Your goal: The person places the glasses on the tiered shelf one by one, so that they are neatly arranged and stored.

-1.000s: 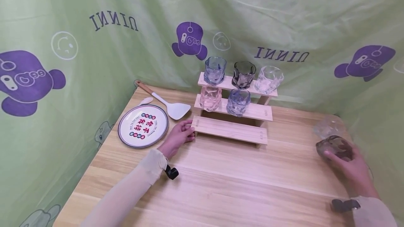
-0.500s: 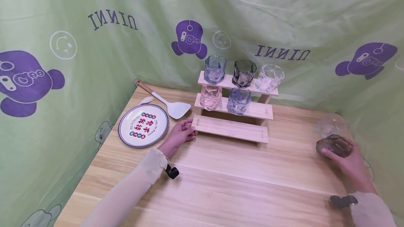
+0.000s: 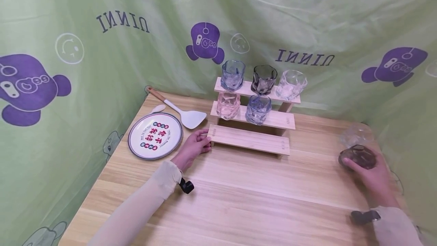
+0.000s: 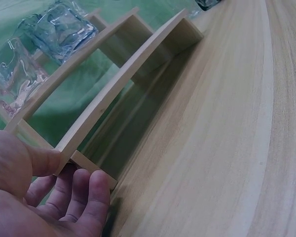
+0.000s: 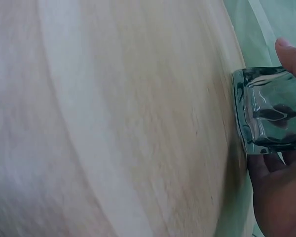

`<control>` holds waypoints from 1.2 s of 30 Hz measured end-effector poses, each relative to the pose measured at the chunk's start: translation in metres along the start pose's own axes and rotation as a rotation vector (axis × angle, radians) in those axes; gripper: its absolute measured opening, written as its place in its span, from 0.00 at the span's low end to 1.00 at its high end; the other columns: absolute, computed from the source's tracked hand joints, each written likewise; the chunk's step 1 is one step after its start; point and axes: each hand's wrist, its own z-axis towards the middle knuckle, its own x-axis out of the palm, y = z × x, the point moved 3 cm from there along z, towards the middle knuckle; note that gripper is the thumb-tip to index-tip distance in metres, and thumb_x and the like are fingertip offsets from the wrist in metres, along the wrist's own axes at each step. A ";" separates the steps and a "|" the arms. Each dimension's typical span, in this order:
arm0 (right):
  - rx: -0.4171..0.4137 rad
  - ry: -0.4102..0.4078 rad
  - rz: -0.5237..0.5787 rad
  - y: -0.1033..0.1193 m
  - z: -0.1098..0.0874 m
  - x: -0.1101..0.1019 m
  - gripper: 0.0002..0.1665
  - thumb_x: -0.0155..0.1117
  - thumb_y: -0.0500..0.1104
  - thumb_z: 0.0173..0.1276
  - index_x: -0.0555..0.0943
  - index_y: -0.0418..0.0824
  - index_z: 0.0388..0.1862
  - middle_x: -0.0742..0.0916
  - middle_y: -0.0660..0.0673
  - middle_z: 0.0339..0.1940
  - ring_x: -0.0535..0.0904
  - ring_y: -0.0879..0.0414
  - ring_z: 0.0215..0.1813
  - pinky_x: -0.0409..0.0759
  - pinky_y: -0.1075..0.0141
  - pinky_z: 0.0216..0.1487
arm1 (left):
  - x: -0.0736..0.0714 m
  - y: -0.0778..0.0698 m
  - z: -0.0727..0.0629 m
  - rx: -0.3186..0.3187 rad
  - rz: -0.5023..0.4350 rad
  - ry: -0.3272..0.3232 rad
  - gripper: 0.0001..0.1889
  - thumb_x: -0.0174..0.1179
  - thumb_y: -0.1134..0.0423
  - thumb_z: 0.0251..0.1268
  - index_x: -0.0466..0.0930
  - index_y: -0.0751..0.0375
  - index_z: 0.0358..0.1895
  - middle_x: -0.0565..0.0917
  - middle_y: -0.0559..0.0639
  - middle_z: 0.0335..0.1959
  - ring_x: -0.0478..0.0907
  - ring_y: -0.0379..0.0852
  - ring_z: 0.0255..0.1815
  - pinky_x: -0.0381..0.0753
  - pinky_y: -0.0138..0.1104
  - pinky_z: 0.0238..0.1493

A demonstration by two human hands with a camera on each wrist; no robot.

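A three-tier wooden stand [image 3: 249, 139] rises in steps on the table. My left hand [image 3: 192, 148] grips the left end of its lowest step, with the thumb on the board and the fingers curled below in the left wrist view. On the top step are a blue glass [image 3: 233, 75], a dark grey glass [image 3: 264, 80] and a clear glass [image 3: 291, 85]. The middle step carries a pink glass [image 3: 228, 105] and a bluish glass [image 3: 258, 109]. At the table's right side my right hand [image 3: 377, 179] holds another dark grey glass [image 5: 271, 111] between thumb and fingers.
Just behind the held glass stands a clear glass [image 3: 355, 135], slightly blurred. Left of the stand lie a plate [image 3: 155, 136] with red lettering, a white spatula [image 3: 193, 119] with a wooden handle, and a small spoon [image 3: 158, 108]. A green curtain [image 3: 164, 56] encloses the table.
My right hand and the dark grey glass in it have shifted slightly left. My left hand stays on the stand's lowest step, and the glasses on the stand have not moved.
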 end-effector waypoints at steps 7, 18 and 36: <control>0.059 -0.013 0.024 0.033 -0.015 0.018 0.49 0.77 0.35 0.62 0.62 0.49 0.78 0.79 0.59 0.54 0.75 0.69 0.52 0.75 0.86 0.46 | -0.001 0.000 0.001 0.004 -0.004 0.005 0.25 0.58 0.73 0.72 0.67 0.66 0.70 0.76 0.57 0.45 0.77 0.50 0.42 0.86 0.44 0.53; -0.034 0.041 -0.112 0.053 0.000 0.045 0.49 0.76 0.40 0.65 0.61 0.48 0.80 0.77 0.55 0.60 0.74 0.66 0.57 0.73 0.85 0.51 | 0.000 0.001 0.002 0.013 -0.005 0.010 0.25 0.58 0.73 0.73 0.66 0.67 0.70 0.76 0.58 0.46 0.77 0.49 0.41 0.86 0.43 0.52; -0.160 0.145 -0.013 0.171 0.026 0.137 0.48 0.79 0.39 0.61 0.64 0.45 0.77 0.76 0.44 0.63 0.73 0.56 0.60 0.77 0.80 0.53 | -0.001 0.003 0.002 0.013 -0.013 0.013 0.25 0.58 0.73 0.73 0.67 0.66 0.70 0.77 0.57 0.45 0.77 0.50 0.41 0.86 0.44 0.53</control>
